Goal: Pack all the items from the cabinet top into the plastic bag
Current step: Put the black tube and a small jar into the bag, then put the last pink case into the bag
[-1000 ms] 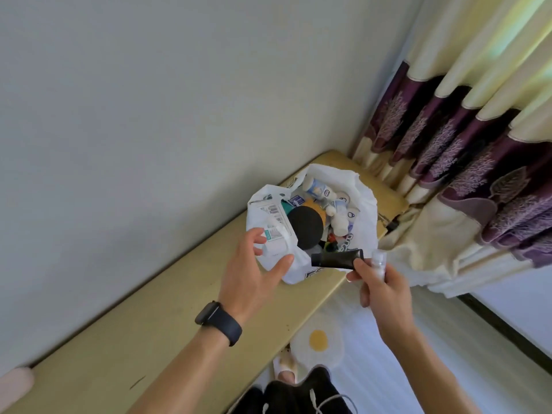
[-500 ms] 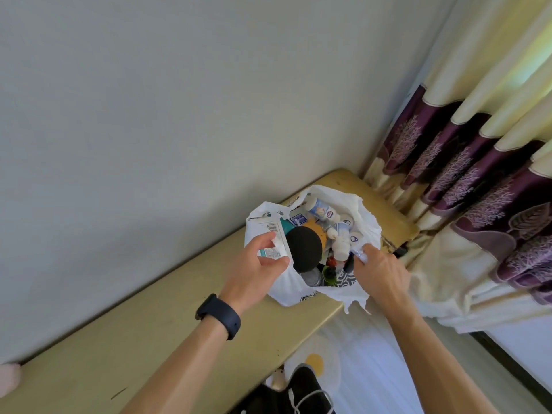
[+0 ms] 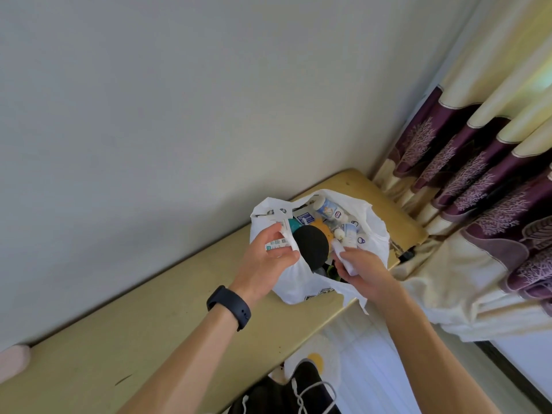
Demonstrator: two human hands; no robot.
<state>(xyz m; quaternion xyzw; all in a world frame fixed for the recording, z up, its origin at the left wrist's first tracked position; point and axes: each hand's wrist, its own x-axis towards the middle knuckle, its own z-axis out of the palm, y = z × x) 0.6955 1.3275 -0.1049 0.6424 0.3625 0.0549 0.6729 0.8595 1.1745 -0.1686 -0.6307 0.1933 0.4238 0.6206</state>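
A white plastic bag [image 3: 301, 282] stands open on the yellow cabinet top [image 3: 155, 318] near its right end. Inside it I see a round black object [image 3: 310, 245], small white bottles with blue labels [image 3: 330, 209] and several other small items. My left hand [image 3: 268, 261] pinches the bag's left rim. My right hand [image 3: 364, 267] grips the bag's near right rim. The dark tube from before is hidden among the contents.
A grey wall runs behind the cabinet. Purple and cream curtains [image 3: 478, 186] hang at the right, close to the bag. A small dark item [image 3: 406, 253] lies at the cabinet's right edge. Below lie a white floor and an egg-shaped slipper [image 3: 316, 360].
A second ago my right hand held a dark tube and a small bottle beside the bag. They went into the bag, and that hand now grips the bag's rim.
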